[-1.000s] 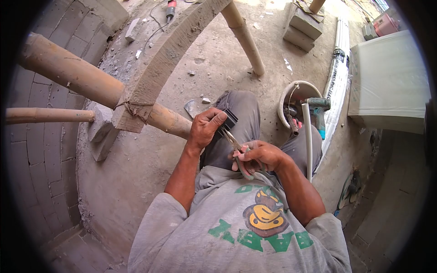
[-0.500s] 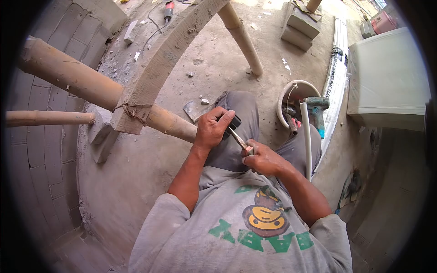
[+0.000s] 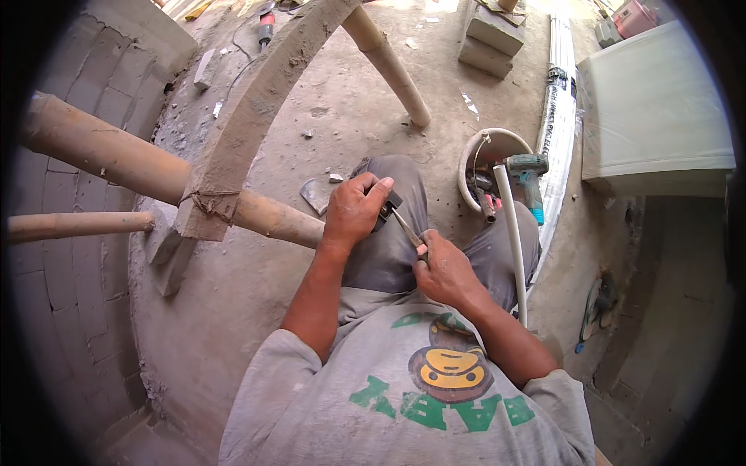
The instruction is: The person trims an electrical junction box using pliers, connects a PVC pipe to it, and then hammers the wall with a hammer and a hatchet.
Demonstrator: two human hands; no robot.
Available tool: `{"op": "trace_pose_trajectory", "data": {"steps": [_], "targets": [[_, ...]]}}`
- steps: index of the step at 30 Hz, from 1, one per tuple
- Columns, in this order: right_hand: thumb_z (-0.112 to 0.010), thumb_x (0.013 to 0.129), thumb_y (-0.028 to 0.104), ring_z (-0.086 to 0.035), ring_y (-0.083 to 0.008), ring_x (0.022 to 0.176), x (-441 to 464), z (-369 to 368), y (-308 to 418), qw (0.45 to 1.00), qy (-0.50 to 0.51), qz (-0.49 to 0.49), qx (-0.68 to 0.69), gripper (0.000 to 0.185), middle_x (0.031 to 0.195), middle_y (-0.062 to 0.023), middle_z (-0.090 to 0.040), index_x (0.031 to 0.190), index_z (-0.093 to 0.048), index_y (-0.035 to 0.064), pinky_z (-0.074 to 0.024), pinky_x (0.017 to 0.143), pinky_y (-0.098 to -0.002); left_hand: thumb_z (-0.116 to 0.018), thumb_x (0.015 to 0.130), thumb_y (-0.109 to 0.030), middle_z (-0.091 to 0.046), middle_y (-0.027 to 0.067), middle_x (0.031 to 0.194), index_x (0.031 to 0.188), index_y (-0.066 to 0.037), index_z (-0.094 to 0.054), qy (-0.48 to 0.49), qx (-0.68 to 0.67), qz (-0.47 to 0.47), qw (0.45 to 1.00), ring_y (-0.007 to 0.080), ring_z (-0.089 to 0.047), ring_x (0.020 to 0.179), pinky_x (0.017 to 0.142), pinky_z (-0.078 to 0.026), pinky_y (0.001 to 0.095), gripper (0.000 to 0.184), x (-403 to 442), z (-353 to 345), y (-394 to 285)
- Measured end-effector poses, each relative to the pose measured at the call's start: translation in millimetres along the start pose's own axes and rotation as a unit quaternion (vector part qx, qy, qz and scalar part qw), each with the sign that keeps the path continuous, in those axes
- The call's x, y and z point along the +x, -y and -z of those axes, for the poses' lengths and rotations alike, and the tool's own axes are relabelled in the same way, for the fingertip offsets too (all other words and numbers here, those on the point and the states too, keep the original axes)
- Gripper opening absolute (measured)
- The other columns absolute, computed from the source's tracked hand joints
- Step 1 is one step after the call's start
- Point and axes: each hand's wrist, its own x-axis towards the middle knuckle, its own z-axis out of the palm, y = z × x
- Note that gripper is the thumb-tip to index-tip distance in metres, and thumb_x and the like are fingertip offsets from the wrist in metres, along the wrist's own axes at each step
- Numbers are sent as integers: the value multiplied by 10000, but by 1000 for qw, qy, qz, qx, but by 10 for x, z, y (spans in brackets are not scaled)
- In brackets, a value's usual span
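In my left hand (image 3: 353, 208) is a small black box-shaped piece (image 3: 393, 200), gripped with the thumb on top, above my left thigh. My right hand (image 3: 444, 266) is closed around a tapered metal tool (image 3: 406, 225) that looks like long-nose pliers. Its narrow tip meets the near side of the black piece; whether it goes inside cannot be made out. The fingers wrapped under the tool are partly hidden.
A bucket (image 3: 468, 169) of tools stands ahead, with a cordless drill (image 3: 528, 167) at its rim. A white pipe (image 3: 510, 241) rises by my right knee. Bamboo poles (image 3: 109, 147) and a plank (image 3: 249, 116) cross at left. Wrapped pipes (image 3: 556, 132) lie right.
The black piece and tool stay together in my hands. My right hand has turned slightly, its back now more upward. The whole view has shifted a little.
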Motion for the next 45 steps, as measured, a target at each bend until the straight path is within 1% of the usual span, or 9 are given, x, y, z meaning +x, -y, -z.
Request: {"op": "trace_pose_trajectory", "data": {"steps": [4, 5, 8, 17, 20, 23, 26, 38, 45], "targets": [[-601, 851, 189, -567, -154, 579, 125, 383, 222, 912, 273, -163, 258, 221, 669, -66, -585, 1030, -566, 65, -445, 564, -334, -653, 920, -303, -574, 59, 615, 793, -9, -657, 20, -106, -1, 994, 113, -521, 601, 574, -427, 315, 319, -67, 58, 178], [-607, 861, 204, -488, -84, 532, 132, 417, 262, 909, 285, -164, 258, 181, 638, -5, -537, 990, -579, 80, -396, 494, -270, -658, 922, -295, -576, 43, 622, 806, -10, -667, 18, -122, -2, 992, 84, -516, 616, 574, -425, 298, 308, -88, 62, 212], [-614, 848, 180, -485, -94, 506, 145, 136, 13, 941, 222, -81, 240, 151, 623, 3, -533, 963, -580, 88, -379, 470, -261, -659, 930, -280, -598, 20, 655, 824, -15, -677, 28, -171, -17, 985, 74, -518, 634, 583, -429, 278, 286, -138, 49, 239], [-608, 793, 157, -602, -103, 551, 182, 186, -10, 807, 344, -178, 445, 143, 741, -53, -690, 906, -604, 70, -363, 404, -225, -664, 939, -265, -618, -21, 701, 854, -16, -697, 55, -220, -41, 973, 47, -519, 673, 608, -431, 238, 265, -176, 97, 331], [-577, 871, 81, -633, -154, 590, 229, 219, -11, 764, 388, -201, 475, 141, 946, -147, -704, 994, -568, 12, -502, 521, -260, -667, 939, -259, -617, -27, 705, 856, -15, -698, 59, -226, -44, 971, 44, -518, 679, 614, -431, 232, 260, -174, 111, 352], [-584, 871, 88, -649, -165, 604, 286, 150, -106, 755, 418, -190, 468, 170, 946, -148, -705, 1013, -581, -6, -511, 523, -255, -669, 940, -254, -614, -33, 712, 852, -17, -697, 65, -256, -29, 964, 43, -518, 682, 618, -431, 228, 255, -180, 127, 353], [-606, 843, 166, -633, -115, 541, 324, 118, -142, 760, 417, -146, 477, 256, 879, -104, -715, 1023, -624, -16, -427, 421, -200, -640, 962, -232, -568, -64, 719, 849, -35, -687, 71, -265, -28, 961, 24, -476, 683, 625, -399, 207, 232, -176, 133, 368], [-613, 848, 98, -651, -162, 587, 441, -66, -245, 651, 458, -125, 591, 293, 944, -211, -690, 1072, -584, -89, -502, 451, -254, -644, 958, -226, -604, -50, 736, 868, -34, -692, 69, -318, -24, 945, 30, -516, 689, 637, -424, 208, 217, -161, 122, 493], [-610, 860, 105, -646, -167, 569, 338, 35, -148, 643, 441, -155, 607, 300, 923, -216, -689, 1073, -581, -105, -510, 454, -259, -664, 944, -217, -610, -49, 746, 850, -30, -695, 83, -290, -33, 953, 32, -522, 702, 643, -429, 210, 211, -185, 142, 400]]}}
